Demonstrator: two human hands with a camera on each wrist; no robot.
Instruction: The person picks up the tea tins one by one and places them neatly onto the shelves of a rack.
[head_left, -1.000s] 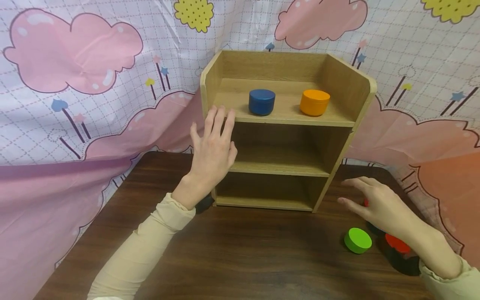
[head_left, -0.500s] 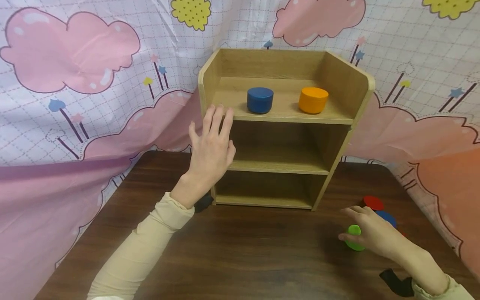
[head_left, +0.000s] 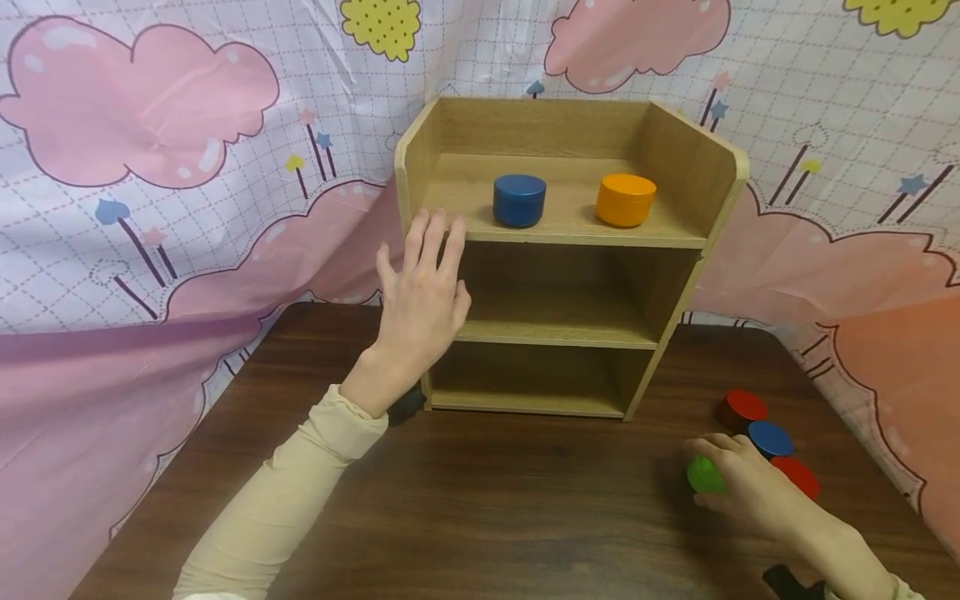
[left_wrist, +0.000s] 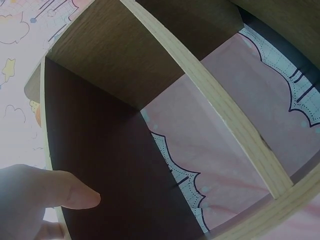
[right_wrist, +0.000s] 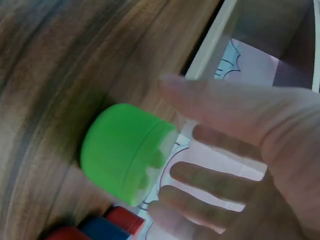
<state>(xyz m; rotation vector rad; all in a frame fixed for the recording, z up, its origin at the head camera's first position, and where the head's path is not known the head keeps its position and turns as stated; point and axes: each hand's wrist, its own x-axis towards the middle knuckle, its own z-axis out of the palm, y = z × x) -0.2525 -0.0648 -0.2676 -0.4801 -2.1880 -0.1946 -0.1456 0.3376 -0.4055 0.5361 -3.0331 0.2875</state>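
Observation:
My left hand [head_left: 420, 308] rests against the left front of the wooden shelf unit [head_left: 551, 239], its fingers straight at the top board's edge. In the left wrist view its thumb [left_wrist: 77, 192] lies by a board edge. At the right, my right hand [head_left: 757, 483] is spread around a green round tin [head_left: 703, 475] on the table and partly hides it. The right wrist view shows the green tin [right_wrist: 125, 152] in front of the palm, with a gap between it and the thumb [right_wrist: 210, 102]. Whether the other fingers touch it, I cannot tell.
On the top shelf stand a blue tin [head_left: 519, 202] and an orange tin [head_left: 626, 202]. Beside my right hand are a red tin [head_left: 744, 406], a blue-topped tin [head_left: 770, 438] and another red tin [head_left: 797, 477]. A patterned cloth [head_left: 225, 208] hangs behind the table [head_left: 480, 500].
My right hand has moved down and toward me, from above the red tins to around the green tin. My left hand has stayed at the shelf.

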